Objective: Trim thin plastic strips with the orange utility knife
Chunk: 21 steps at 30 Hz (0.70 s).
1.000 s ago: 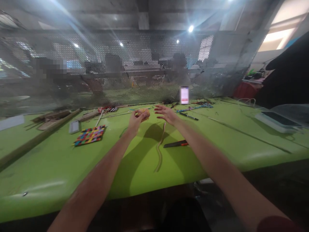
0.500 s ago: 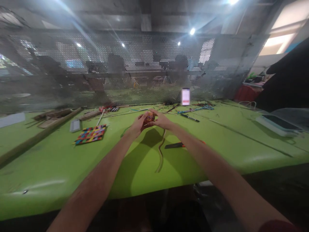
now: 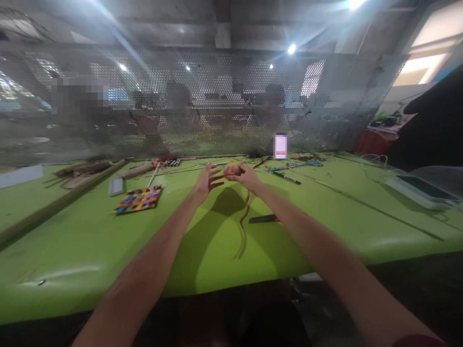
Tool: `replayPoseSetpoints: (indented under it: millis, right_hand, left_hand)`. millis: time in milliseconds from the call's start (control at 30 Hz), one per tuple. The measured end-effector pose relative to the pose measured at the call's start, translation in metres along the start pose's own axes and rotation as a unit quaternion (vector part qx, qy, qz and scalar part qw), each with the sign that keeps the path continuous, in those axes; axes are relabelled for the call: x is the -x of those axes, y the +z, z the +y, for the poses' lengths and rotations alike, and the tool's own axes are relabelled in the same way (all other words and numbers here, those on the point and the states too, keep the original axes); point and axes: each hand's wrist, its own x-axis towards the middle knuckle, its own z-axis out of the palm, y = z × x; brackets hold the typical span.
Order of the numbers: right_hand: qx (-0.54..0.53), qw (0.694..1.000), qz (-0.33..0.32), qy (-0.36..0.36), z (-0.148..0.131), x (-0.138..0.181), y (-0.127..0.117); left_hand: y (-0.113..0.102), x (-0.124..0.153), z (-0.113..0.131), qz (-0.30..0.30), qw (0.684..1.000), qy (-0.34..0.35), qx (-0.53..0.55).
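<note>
Held up over the green table [image 3: 137, 250] is a small round ball [image 3: 232, 170], reddish with yellow and purple, its fine make too small to tell. My right hand [image 3: 248, 178] grips it from the right side. Just to its left, my left hand [image 3: 209, 182] is open, fingers spread and apart from the ball. A thin tan strip [image 3: 242, 226] hangs or lies below my right hand; its upper end is hidden. Beside that strip, a dark-bladed tool with an orange-red handle [image 3: 263, 219] lies partly under my right forearm.
A colourful woven mat [image 3: 139, 199] lies left, near a small pale box [image 3: 115, 186] and a long wooden pole [image 3: 65, 197]. Behind are a black pen [image 3: 287, 178], a blue braided cord [image 3: 296, 166] and an upright phone [image 3: 280, 146]. A clear-lidded container [image 3: 419, 190] stands right.
My left hand has let go of the ball and drawn off leftward, its fingers spreading. My right hand keeps the ball at nearly the same place.
</note>
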Motion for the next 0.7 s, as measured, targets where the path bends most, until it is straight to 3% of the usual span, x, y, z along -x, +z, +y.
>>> replayPoseSetpoints:
  millis: [100,267,467,533,633,700]
  right_hand:
    - [-0.101,0.992,0.006,0.074,0.000,-0.001,-0.006]
    - [-0.293,0.940,-0.051,0.166,0.004,-0.001,-0.018]
    - [-0.300,0.938,-0.065,0.163,0.007,-0.001,-0.021]
    - [-0.288,0.940,-0.078,0.167,0.006,0.000,-0.020]
    - [-0.290,0.933,-0.129,0.168,0.005,0.003,-0.016]
    - [-0.294,0.927,-0.161,0.167,0.004,0.005,-0.013]
  left_hand:
    - [-0.005,-0.004,-0.004,0.027,0.999,0.026,-0.029]
    - [-0.011,-0.008,-0.009,0.037,0.995,0.051,-0.071]
    - [-0.007,-0.004,-0.010,0.002,0.975,0.129,-0.179]
    - [-0.003,0.000,-0.011,-0.042,0.947,0.194,-0.253]
    - [0.004,0.008,-0.012,-0.118,0.855,0.330,-0.383]
    - [0.008,0.011,-0.012,-0.133,0.809,0.389,-0.421]
